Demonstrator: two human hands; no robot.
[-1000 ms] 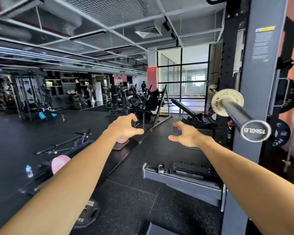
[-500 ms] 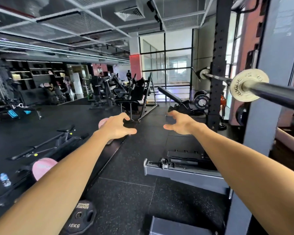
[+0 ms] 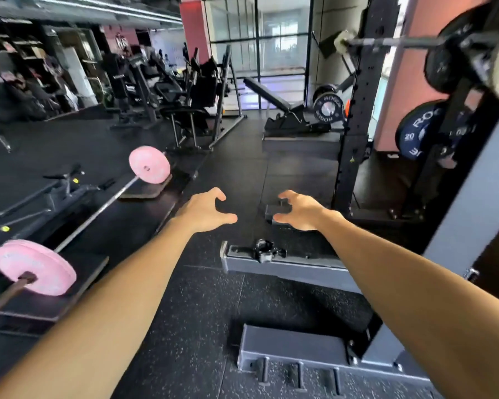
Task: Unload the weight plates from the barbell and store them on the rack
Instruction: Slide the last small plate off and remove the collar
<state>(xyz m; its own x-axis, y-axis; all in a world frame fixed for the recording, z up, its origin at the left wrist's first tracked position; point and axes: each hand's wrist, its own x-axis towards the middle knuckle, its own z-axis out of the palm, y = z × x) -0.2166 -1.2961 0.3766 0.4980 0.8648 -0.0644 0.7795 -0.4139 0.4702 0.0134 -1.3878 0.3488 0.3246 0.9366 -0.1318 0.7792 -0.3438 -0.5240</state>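
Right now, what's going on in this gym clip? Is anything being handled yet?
Not yet. A person stands beside a power rack with both arms stretched forward; the left hand and right hand are spread and hold nothing. On the floor to the left lies a barbell with a pink plate at its near end and another at its far end. Plates, including a blue plate, already hang on storage at the right.

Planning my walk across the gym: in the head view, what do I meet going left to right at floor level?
Near pink plate → far pink plate → left hand → collar → right hand → blue plate.
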